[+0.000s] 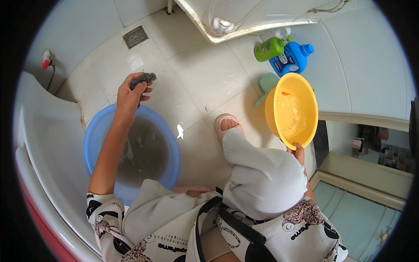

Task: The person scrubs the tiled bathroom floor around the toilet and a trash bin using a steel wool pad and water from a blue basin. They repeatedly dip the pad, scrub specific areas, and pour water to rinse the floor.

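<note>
My left hand (128, 93) pinches a dark grey steel wool scrubber (144, 78) above the far rim of a light blue basin (175, 154). Murky grey water (144, 154) with patches of foam stands in that basin. On the other side, my right hand (298, 153) grips the near rim of a yellow plastic basin (272, 114), which is tilted so that its inside faces me. Inside the yellow basin lie a little clear liquid and a small orange piece (285, 93), too small to identify.
A green pump bottle (270, 49), a blue detergent jug (299, 59) and a pale green dipper (266, 83) are by the right wall. A white bathtub (54, 131) borders the left. A floor drain (136, 37) and a white sink-like fixture (235, 19) are farther off.
</note>
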Action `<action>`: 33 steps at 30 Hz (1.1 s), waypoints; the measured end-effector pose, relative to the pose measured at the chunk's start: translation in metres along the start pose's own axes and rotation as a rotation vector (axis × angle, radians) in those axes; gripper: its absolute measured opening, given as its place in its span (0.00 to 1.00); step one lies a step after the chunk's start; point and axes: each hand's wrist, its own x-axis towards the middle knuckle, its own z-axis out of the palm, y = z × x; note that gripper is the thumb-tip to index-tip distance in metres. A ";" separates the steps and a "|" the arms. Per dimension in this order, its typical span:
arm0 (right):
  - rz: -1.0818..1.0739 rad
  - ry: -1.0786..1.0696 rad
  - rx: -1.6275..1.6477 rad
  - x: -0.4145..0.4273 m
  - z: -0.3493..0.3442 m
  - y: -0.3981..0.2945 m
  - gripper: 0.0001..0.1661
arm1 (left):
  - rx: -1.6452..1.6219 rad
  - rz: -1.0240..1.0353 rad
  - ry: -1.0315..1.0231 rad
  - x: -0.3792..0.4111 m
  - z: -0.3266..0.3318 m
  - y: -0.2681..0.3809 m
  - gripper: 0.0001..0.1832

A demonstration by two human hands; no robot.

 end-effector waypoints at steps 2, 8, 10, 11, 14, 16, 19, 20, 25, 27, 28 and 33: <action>-0.024 -0.034 0.037 -0.003 -0.011 -0.005 0.19 | 0.016 -0.012 -0.008 -0.001 0.003 0.001 0.17; -0.037 -0.025 -0.048 -0.030 0.023 -0.007 0.21 | 0.024 -0.033 -0.014 -0.006 -0.001 -0.003 0.17; -0.007 -0.057 0.010 -0.025 0.032 -0.004 0.22 | 0.026 -0.025 -0.020 -0.007 -0.003 -0.002 0.17; 0.000 -0.058 0.029 -0.020 0.039 -0.001 0.22 | 0.009 -0.030 -0.010 -0.008 -0.004 -0.002 0.17; 0.009 -0.072 0.011 -0.015 0.092 0.014 0.23 | -0.022 -0.030 0.030 -0.014 -0.009 -0.001 0.15; -0.013 -0.080 -0.053 -0.018 0.130 0.028 0.24 | -0.024 -0.021 0.057 -0.020 -0.014 -0.001 0.15; 0.057 -0.133 -0.157 -0.007 0.161 0.036 0.24 | 0.013 -0.063 0.123 -0.027 -0.024 -0.003 0.17; 0.057 -0.182 -0.181 0.006 0.163 0.041 0.25 | 0.012 -0.061 0.129 -0.026 -0.025 -0.003 0.17; 0.112 -0.306 -0.200 0.061 0.219 0.082 0.25 | -0.044 -0.053 0.188 -0.033 -0.038 -0.006 0.16; 0.154 -0.312 -0.178 0.091 0.235 0.102 0.25 | -0.064 -0.071 0.221 -0.035 -0.043 -0.007 0.15; 0.151 -0.296 -0.161 0.105 0.240 0.109 0.24 | -0.081 -0.066 0.227 -0.035 -0.047 -0.008 0.15; 0.195 -0.340 -0.216 0.155 0.259 0.145 0.23 | -0.091 -0.068 0.345 -0.052 -0.069 -0.018 0.14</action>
